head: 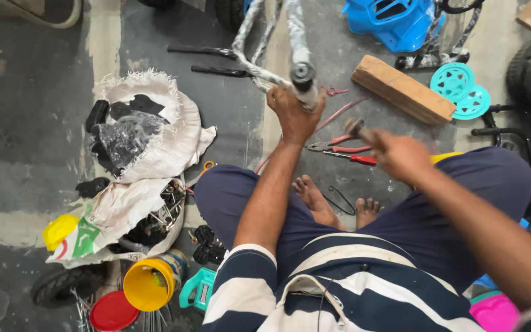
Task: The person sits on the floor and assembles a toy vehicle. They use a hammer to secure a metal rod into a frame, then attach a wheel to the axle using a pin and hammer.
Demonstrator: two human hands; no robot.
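Looking down from my head, my left hand [294, 114] has its fingers wrapped tight around the wrapped metal frame tube [300, 74] standing up before my knees, while my right hand [401, 157] clenches a hammer [356, 128] raised just beside it, above the red-handled pliers [339, 146] on the floor.

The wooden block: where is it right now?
The wooden block lies on the floor in the upper right of the head view, beyond the right hand, between the blue plastic body and the teal wheels.
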